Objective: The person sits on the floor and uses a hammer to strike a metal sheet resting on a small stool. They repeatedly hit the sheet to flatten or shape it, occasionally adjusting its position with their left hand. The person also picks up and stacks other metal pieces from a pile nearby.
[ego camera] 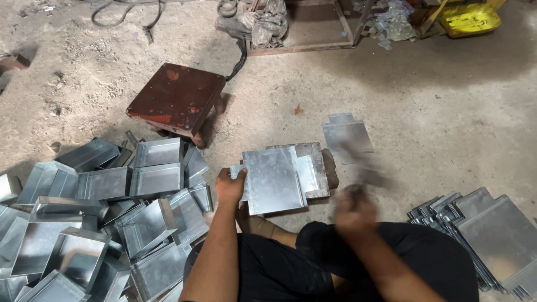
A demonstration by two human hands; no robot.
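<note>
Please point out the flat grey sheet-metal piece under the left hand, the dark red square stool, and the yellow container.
flat grey sheet-metal piece (272, 180), head view, middle of its face
dark red square stool (178, 94), head view, seat top
yellow container (469, 18), head view, its side

Right hand (353, 210) and its tool (366, 168) motion-blurred; tool kind unclear. Flat sheet stack (492, 235) cut by right edge.

My metal workshop: dusty concrete floor (447, 112), piles of shiny bent metal trays (84, 223), flat metal sheets (492, 235), small rusty stool (178, 98).
</note>
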